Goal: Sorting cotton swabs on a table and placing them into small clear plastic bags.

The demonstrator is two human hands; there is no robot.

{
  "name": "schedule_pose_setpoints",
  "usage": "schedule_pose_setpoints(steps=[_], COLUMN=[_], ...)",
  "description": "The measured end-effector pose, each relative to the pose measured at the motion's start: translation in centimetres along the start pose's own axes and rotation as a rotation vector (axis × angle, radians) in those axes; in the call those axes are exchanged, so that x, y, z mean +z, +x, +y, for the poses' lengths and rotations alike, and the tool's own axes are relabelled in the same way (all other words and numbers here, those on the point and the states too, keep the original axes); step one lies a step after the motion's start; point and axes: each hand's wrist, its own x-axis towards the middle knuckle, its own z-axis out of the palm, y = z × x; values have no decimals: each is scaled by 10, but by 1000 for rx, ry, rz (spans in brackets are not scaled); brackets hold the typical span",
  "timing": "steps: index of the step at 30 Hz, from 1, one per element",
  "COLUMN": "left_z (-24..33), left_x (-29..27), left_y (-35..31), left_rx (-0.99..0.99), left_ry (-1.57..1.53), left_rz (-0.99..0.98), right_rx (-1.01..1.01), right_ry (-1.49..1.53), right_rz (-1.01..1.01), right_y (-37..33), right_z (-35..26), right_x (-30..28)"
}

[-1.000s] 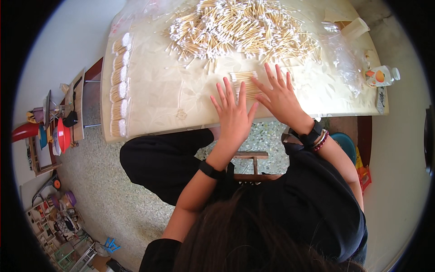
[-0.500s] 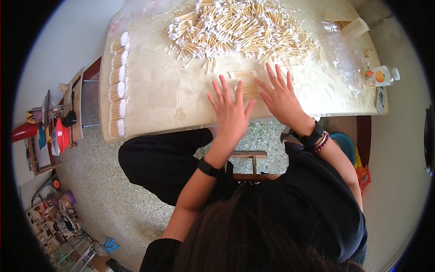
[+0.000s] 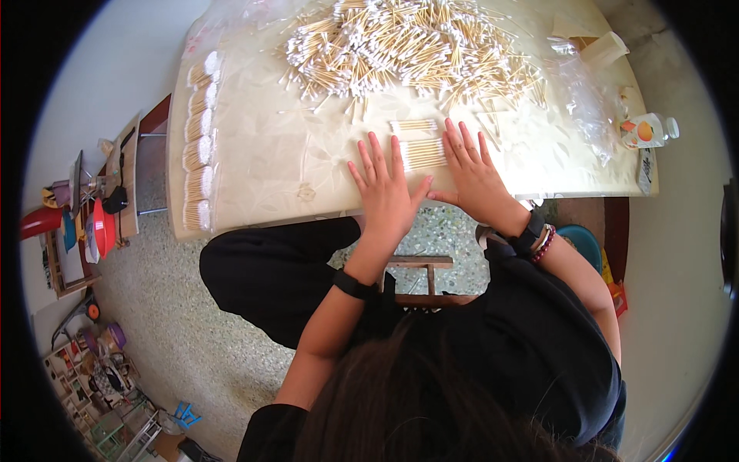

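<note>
Between my two hands lies a flat row of cotton swabs [image 3: 423, 155], side by side with their sticks running left to right. My left hand [image 3: 383, 189] is open at the row's left end, fingers spread and pointing away from me. At the right end my right hand [image 3: 476, 173] is open too, its fingers along the white tips. The thumbs come close together on the near side of the row. Just beyond it sits a smaller row of swabs [image 3: 413, 125]. Farther back, a big loose heap of cotton swabs [image 3: 408, 50] spreads over the table.
Several swab bundles [image 3: 198, 150] line the table's left edge. On the right are crumpled clear plastic [image 3: 589, 108], a pale roll [image 3: 604, 50] and a white bottle with an orange fruit picture [image 3: 645, 131]. The table's near edge [image 3: 285, 222] runs beneath my wrists.
Both hands have drawn slightly nearer to me and the thumbs have come closer together. My right fingers have shifted back, leaving more of the swab row in sight.
</note>
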Motion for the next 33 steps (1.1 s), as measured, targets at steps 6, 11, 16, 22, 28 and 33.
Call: schedule_pose_setpoints(steps=[6, 11, 16, 22, 28, 33], left_z=[2, 2, -6, -9, -9, -9], left_x=[0, -10, -15, -16, -18, -15], left_y=[-4, 3, 12, 18, 18, 16], left_rx=[-6, 64, 218, 261, 340, 357], left_ry=[-24, -155, -274, -385, -296, -275], left_rz=[-23, 77, 144, 142, 117, 163], right_rx=[-32, -57, -238, -233, -240, -255], right_ry=[-24, 44, 173, 356, 447, 427], right_rz=[-34, 130, 97, 127, 178, 189], right_y=[2, 11, 18, 21, 22, 24], right_z=[1, 4, 7, 9, 13, 14], right_x=[-9, -19, -18, -20, -15, -12])
